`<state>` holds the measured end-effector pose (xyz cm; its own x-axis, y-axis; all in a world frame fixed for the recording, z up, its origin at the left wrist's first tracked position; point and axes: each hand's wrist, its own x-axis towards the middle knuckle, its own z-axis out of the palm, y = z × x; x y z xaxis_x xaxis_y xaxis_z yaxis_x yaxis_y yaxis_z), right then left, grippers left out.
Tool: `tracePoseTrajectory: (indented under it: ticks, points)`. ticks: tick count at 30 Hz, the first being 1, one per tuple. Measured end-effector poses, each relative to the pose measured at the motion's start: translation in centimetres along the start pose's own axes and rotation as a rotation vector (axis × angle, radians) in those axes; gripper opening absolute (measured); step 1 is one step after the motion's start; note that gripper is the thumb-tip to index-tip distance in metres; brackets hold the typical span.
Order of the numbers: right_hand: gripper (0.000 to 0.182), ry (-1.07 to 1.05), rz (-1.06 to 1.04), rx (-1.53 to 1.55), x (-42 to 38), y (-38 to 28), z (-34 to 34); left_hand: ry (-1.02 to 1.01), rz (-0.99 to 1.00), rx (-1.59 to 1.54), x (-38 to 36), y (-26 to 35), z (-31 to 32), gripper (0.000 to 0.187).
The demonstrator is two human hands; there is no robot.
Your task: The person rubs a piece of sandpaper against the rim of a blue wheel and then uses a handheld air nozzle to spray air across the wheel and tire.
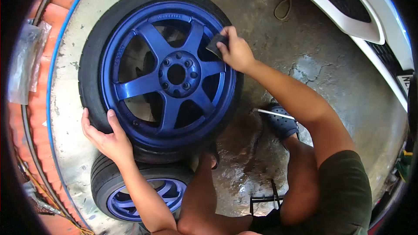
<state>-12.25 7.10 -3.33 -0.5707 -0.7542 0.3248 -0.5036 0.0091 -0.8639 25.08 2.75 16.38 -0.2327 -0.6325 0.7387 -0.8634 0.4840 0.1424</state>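
Observation:
A blue six-spoke wheel (pixel 155 79) with a black tire (pixel 92 67) lies face up, filling the left centre of the view. My right hand (pixel 236 51) grips a dark, flat pad (pixel 216 45) at the wheel's upper right rim. At the lower left, my left hand (pixel 109 138) rests against the tire's edge, thumb and fingers apart, with nothing held in it. Beneath and nearer to me is a second tire (pixel 104 178) with a smaller-looking blue wheel (pixel 167 188), partly hidden by my left forearm.
A white car bumper (pixel 348 24) is at the upper right. A looped cord (pixel 285 6) lies on the wet concrete floor (pixel 270 78). A metal rod (pixel 275 113) crosses my dark clog (pixel 281 124). Plastic bags (pixel 26 61) hang by an orange wall (pixel 54 26) at the left.

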Motion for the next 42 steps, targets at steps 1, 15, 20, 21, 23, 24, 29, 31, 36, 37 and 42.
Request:
tracePoseTrajectory:
  ticks: [1,15,20,21,23,24,29,31,36,37,42]
  points:
    - [0.024,-0.011,-0.031,-0.018,1.1,-0.1,0.7,-0.01,0.008,0.007,-0.3,-0.1,0.1,0.065]
    - [0.075,-0.234,-0.052,-0.519,0.5,-0.8,1.4,0.0,0.071,0.056,-0.5,-0.1,0.0,0.073]
    - [0.07,-0.331,-0.221,-0.285,1.6,-0.8,1.4,0.006,0.062,0.059,-0.7,0.3,0.0,0.074]
    - [0.069,-0.35,-0.253,-0.273,2.1,-0.4,1.7,0.006,0.058,0.062,-0.6,0.4,0.0,0.074]
    - [0.055,-0.249,-0.288,-0.338,2.4,0.4,2.6,0.009,0.054,0.067,-0.5,0.5,0.0,0.074]
    - [0.051,-0.207,-0.286,-0.403,2.3,0.4,2.9,0.009,0.055,0.07,-0.5,0.5,0.0,0.073]
    - [0.042,-0.169,-0.351,-0.647,0.8,1.3,2.1,0.008,0.055,0.093,-0.7,0.4,0.1,0.072]
    - [0.044,-0.225,-0.31,-0.707,0.2,1.8,1.4,0.007,0.047,0.09,-0.6,0.6,0.1,0.072]
    - [0.052,-0.034,-0.359,-0.726,1.7,1.6,2.5,0.009,0.055,0.108,-0.7,0.3,0.3,0.073]
    - [0.053,-0.083,-0.352,-0.789,2.3,1.4,2.6,0.003,0.06,0.113,-0.8,0.2,0.3,0.074]
    - [0.056,-0.236,-0.227,-0.758,-1.2,4.3,1.7,0.015,0.073,0.102,-0.5,0.7,0.1,0.075]
